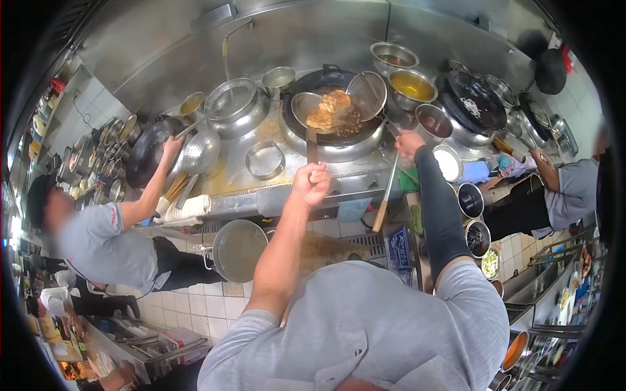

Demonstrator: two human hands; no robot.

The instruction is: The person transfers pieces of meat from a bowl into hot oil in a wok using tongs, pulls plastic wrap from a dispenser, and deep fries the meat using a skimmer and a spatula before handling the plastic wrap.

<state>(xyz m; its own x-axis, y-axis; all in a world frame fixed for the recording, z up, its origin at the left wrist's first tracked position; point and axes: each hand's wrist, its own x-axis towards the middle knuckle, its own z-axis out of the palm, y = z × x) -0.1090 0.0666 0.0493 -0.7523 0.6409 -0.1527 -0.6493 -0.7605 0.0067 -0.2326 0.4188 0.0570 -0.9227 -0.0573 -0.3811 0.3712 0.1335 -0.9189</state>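
Note:
My left hand (312,184) is closed around the brown handle (312,146) of a round metal scoop (304,106). The scoop's bowl is over the black wok (331,77), against golden-brown food (332,109). Darker small bits lie on the food's right side, blurred. My right hand (409,144) grips the handle of a round mesh strainer (366,93), tilted at the wok's right rim. Below that hand a long metal rod with a wooden end (379,217) slants down; whether I hold it too, I cannot tell.
Bowls with yellow oil (413,86) and dark red liquid (433,122) stand right of the wok. A second wok (473,104) lies beyond. A co-worker (107,234) works at left, another (567,189) at right. A large pot (240,251) stands low at left.

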